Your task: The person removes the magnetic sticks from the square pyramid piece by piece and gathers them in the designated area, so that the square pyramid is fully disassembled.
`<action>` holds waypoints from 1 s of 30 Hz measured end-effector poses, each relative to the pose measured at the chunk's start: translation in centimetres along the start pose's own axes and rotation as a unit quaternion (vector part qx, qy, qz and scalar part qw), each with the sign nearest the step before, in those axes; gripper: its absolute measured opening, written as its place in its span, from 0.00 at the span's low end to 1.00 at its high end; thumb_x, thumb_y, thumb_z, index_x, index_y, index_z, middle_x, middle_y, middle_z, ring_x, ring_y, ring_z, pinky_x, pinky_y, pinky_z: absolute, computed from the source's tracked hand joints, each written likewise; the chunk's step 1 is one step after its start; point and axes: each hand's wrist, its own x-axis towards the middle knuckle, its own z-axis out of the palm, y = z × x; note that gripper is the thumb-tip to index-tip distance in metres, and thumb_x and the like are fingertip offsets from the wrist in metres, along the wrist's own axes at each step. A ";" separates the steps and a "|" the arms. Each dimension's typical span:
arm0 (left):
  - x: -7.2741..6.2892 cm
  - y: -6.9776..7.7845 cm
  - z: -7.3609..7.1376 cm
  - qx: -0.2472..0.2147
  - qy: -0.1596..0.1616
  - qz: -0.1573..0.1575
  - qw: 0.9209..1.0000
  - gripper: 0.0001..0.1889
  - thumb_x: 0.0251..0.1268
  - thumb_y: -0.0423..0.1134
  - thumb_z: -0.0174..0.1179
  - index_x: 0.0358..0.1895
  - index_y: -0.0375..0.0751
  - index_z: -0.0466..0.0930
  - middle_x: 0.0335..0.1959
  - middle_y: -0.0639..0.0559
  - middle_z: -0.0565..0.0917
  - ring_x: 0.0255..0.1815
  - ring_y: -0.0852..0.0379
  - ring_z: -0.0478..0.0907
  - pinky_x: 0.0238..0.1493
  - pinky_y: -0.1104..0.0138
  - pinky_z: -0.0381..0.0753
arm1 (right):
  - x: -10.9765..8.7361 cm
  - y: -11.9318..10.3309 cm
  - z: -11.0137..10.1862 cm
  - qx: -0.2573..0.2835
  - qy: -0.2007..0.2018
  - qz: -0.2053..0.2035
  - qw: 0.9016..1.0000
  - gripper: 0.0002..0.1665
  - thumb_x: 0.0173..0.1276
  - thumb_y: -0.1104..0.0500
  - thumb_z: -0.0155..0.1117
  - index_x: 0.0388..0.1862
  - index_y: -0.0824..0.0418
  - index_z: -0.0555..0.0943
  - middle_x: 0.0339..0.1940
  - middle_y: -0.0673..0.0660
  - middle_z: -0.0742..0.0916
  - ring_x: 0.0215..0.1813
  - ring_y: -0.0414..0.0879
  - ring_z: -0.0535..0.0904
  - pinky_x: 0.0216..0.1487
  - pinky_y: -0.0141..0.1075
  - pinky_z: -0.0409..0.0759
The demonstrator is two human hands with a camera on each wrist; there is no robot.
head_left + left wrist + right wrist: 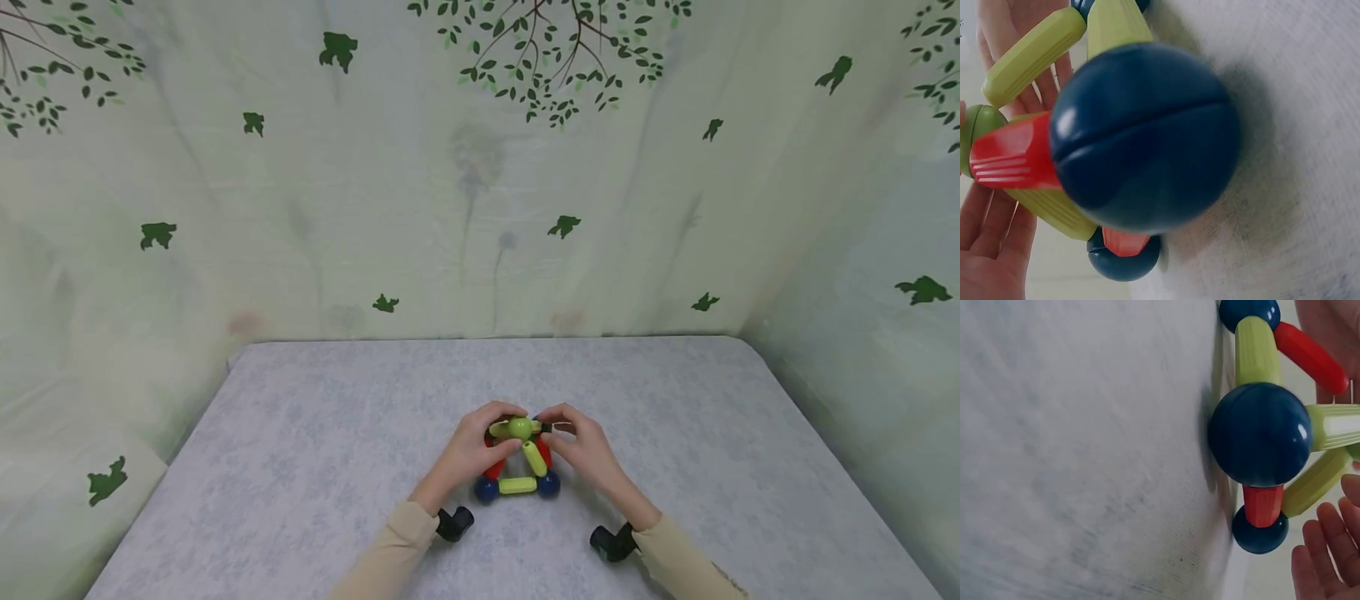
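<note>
A frame of magnetic rods and balls stands on the table, with blue balls (pixel 1147 137) at its lower corners. Its base has a yellow-green rod (pixel 517 485) in front and red rods at the sides. On top sits a green ball (pixel 520 428), gripped between the thumb and index finger of my left hand (pixel 478 442). My right hand (pixel 588 450) pinches at a yellow-green rod (pixel 536 427) beside that ball. Another yellow-green rod (pixel 1335 427) rises from the front right blue ball (pixel 1260 434) toward it. A red rod (pixel 1016 153) rises from the front left one.
The frame rests near the middle of a grey mottled tabletop (pixel 337 417). Around the table hangs a pale curtain (pixel 420 208) with leaf prints. Black wrist devices (pixel 455 525) stick out inward from both sleeves, close to the front of the frame.
</note>
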 end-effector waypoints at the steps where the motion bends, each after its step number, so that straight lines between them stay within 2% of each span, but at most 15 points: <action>1: 0.0 0.0 0.1 -0.002 0.001 -0.002 1.000 0.18 0.61 0.32 0.64 0.55 0.34 0.76 0.51 0.45 0.79 0.52 0.50 0.76 0.50 0.54 0.77 | 0.2 0.1 0.0 -0.003 -0.006 -0.008 1.000 0.12 0.65 0.64 0.65 0.48 0.60 0.80 0.47 0.54 0.83 0.55 0.52 0.77 0.60 0.49 0.71; 5: 0.0 0.0 0.3 -0.004 0.008 -0.010 1.000 0.16 0.63 0.36 0.63 0.54 0.40 0.77 0.50 0.50 0.79 0.53 0.54 0.76 0.51 0.58 0.77 | 0.7 0.4 0.2 -0.018 -0.031 -0.017 0.999 0.13 0.66 0.64 0.65 0.50 0.58 0.80 0.49 0.53 0.83 0.58 0.53 0.76 0.62 0.50 0.69; 7: 0.0 0.0 0.3 -0.005 0.009 -0.012 1.000 0.15 0.64 0.37 0.63 0.53 0.40 0.77 0.50 0.51 0.80 0.53 0.55 0.75 0.52 0.58 0.77 | 0.8 0.4 0.2 -0.023 -0.039 -0.020 0.999 0.13 0.65 0.64 0.65 0.49 0.58 0.80 0.48 0.53 0.84 0.57 0.53 0.77 0.61 0.51 0.69; 12: 0.0 0.1 0.1 -0.001 0.005 -0.009 1.000 0.16 0.66 0.35 0.61 0.54 0.35 0.77 0.52 0.49 0.80 0.54 0.55 0.75 0.53 0.55 0.76 | 0.7 0.3 0.3 -0.043 -0.031 -0.026 0.998 0.12 0.64 0.65 0.66 0.46 0.59 0.80 0.44 0.52 0.84 0.52 0.50 0.78 0.57 0.51 0.73; 18: 0.0 0.1 0.1 0.023 0.009 0.002 1.000 0.14 0.65 0.31 0.60 0.54 0.36 0.78 0.52 0.50 0.79 0.54 0.55 0.74 0.56 0.54 0.74 | 0.1 0.2 0.5 -0.064 -0.018 -0.041 0.997 0.12 0.61 0.65 0.69 0.43 0.59 0.79 0.41 0.50 0.83 0.47 0.47 0.80 0.52 0.47 0.76; 25: 0.0 0.3 0.4 0.063 0.016 -0.003 0.998 0.17 0.62 0.33 0.64 0.54 0.38 0.77 0.51 0.50 0.79 0.49 0.55 0.73 0.49 0.60 0.77 | -0.6 -0.1 1.0 -0.057 -0.012 -0.046 0.997 0.11 0.61 0.63 0.70 0.40 0.57 0.78 0.36 0.48 0.81 0.40 0.44 0.79 0.46 0.43 0.79; 30: 0.1 0.2 0.4 0.046 0.011 -0.002 0.999 0.17 0.63 0.32 0.63 0.55 0.36 0.77 0.51 0.48 0.79 0.48 0.54 0.75 0.46 0.63 0.79 | -0.8 -0.3 1.3 -0.053 -0.008 -0.032 0.998 0.12 0.60 0.64 0.70 0.39 0.57 0.77 0.35 0.48 0.81 0.38 0.43 0.79 0.42 0.40 0.80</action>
